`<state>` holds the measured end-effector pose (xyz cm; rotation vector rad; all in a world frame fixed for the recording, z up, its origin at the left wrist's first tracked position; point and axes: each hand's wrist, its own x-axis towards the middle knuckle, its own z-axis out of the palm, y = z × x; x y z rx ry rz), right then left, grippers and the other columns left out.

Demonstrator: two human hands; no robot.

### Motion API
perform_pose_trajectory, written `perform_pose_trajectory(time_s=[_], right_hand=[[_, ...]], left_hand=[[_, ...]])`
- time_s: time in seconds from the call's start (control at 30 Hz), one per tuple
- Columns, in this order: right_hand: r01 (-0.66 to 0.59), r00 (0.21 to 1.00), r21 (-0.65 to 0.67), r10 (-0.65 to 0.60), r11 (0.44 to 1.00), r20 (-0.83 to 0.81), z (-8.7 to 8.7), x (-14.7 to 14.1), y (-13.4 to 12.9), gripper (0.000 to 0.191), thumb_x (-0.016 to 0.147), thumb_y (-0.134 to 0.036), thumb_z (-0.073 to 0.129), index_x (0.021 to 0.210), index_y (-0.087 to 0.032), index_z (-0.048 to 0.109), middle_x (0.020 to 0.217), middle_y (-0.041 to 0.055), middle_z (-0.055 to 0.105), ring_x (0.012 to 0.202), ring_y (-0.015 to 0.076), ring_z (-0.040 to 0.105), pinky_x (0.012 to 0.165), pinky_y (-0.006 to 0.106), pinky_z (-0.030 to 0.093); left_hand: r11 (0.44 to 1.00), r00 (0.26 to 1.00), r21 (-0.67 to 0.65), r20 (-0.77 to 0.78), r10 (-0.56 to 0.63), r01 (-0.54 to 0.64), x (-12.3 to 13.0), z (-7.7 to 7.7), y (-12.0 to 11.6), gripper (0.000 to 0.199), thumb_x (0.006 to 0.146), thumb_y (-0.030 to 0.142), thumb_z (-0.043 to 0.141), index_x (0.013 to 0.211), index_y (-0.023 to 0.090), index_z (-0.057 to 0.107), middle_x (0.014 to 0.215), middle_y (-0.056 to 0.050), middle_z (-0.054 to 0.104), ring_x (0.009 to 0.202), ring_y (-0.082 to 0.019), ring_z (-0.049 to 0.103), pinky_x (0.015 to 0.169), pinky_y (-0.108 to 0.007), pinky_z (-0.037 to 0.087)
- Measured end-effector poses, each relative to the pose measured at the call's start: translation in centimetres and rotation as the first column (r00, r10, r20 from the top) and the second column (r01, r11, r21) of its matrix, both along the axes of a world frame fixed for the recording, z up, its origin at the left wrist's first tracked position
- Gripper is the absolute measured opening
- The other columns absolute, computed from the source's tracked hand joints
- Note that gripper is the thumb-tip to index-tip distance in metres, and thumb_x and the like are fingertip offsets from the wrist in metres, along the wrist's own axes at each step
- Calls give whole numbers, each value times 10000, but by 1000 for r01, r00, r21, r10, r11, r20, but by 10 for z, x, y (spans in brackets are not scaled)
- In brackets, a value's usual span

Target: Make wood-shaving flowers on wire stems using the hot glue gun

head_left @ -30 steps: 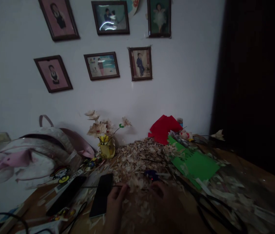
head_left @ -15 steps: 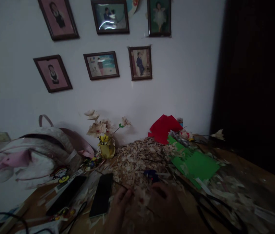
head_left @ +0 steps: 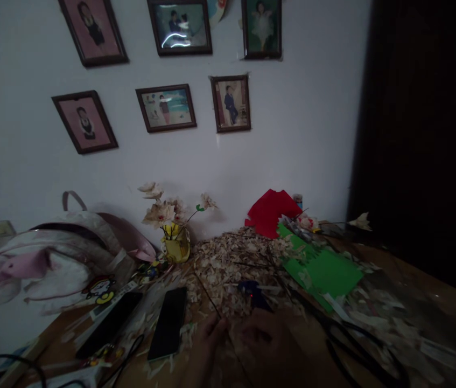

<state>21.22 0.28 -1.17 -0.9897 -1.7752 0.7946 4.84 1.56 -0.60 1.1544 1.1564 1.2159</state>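
Note:
My left hand (head_left: pixel 208 342) is closed in a pinch on a thin dark stem (head_left: pixel 207 291). The stem slants up and to the left from the fingertips, and a thin dark line runs on below them. Close on the right is my right hand (head_left: pixel 266 337), its fingers curled; what they hold, if anything, is lost in the dim light. Just beyond it lies a blue glue gun (head_left: pixel 252 290) with a small red light. Pale petal-like scraps (head_left: pixel 223 264) are heaped past both hands.
Two dark phones (head_left: pixel 169 323) (head_left: pixel 110 325) lie left of my hands, near a pale backpack (head_left: pixel 70 253). A yellow vase (head_left: pixel 177 248) holds pale flowers. Green sheet (head_left: pixel 328 269), red sheet (head_left: pixel 272 212) and black-handled scissors (head_left: pixel 357 345) are on the right. Framed pictures hang on the wall.
The stem in my left hand has swung to a steeper slant, its far end now higher. My left hand has shifted slightly right, while my right hand has moved slightly down.

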Motion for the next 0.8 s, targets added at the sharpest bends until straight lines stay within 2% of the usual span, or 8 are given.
perform_pose_trajectory(time_s=[0.13,0.3,0.4,0.63,0.8], right_hand=[[-57,998,21,58,998,-7,5,-1,-2,137,785,-237,556,740,-234,685,755,-7,636,734,128,566,676,221,408],[-60,998,-19,61,998,32,7,1,-3,103,758,-231,599,771,-243,701,763,-3,641,725,138,566,668,226,410],[-59,995,-12,60,998,76,6,3,-1,79,744,-217,618,752,-230,696,769,-5,639,727,134,561,667,220,405],[-79,989,-3,79,997,124,5,-1,-5,155,784,-210,545,810,-262,688,850,-7,658,797,130,594,719,209,431],[-156,959,72,134,985,249,1,-3,-3,211,804,-224,511,939,-262,669,952,28,656,836,140,604,733,209,444]], left_hand=[[1000,1000,6,-6,-2,2,3,9,-8,375,494,552,710,599,194,670,634,-20,641,720,-227,564,669,-295,448],[997,997,-10,-26,70,-71,3,8,-10,332,514,504,709,637,196,690,707,-37,685,751,-242,587,711,-314,457],[998,998,12,-16,59,-59,3,8,-8,332,517,485,710,698,206,705,795,-45,709,834,-259,592,782,-328,449],[1000,1000,2,-3,13,-13,4,6,-6,342,478,501,721,674,222,693,735,-32,699,798,-256,592,775,-332,458],[998,998,-51,-43,41,-43,10,16,-15,328,472,507,708,629,222,666,719,-33,686,815,-264,583,769,-339,458]])
